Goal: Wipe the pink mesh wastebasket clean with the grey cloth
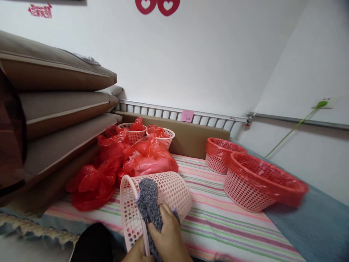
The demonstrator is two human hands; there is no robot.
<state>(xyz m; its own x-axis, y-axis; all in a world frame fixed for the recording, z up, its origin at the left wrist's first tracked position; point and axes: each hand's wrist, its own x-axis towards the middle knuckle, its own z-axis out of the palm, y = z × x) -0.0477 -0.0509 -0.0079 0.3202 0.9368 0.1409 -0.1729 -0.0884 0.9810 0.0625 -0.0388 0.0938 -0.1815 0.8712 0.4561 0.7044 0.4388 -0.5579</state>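
Note:
A pale pink perforated plastic basket [177, 189] lies tipped on its side, its mouth facing left. My left hand [137, 251] is closed on the basket's rim at the bottom of the view, partly cut off by the frame edge. A grey fuzzy cloth [148, 198] is bunched in my right hand [170, 233], draped over the rim and pressed against the basket's outer side. The fingers of my right hand are curled over the cloth. Just behind the basket lie crumpled red plastic bags [149, 160], one with something pink inside.
Two baskets lined with red plastic, a smaller one [216, 163] and a larger one [248, 189], stand at right on the striped sheet [218, 225]. Two more baskets [135, 136] sit behind the bags. Stacked cushions [62, 138] rise at left; a radiator [152, 109] runs along the wall.

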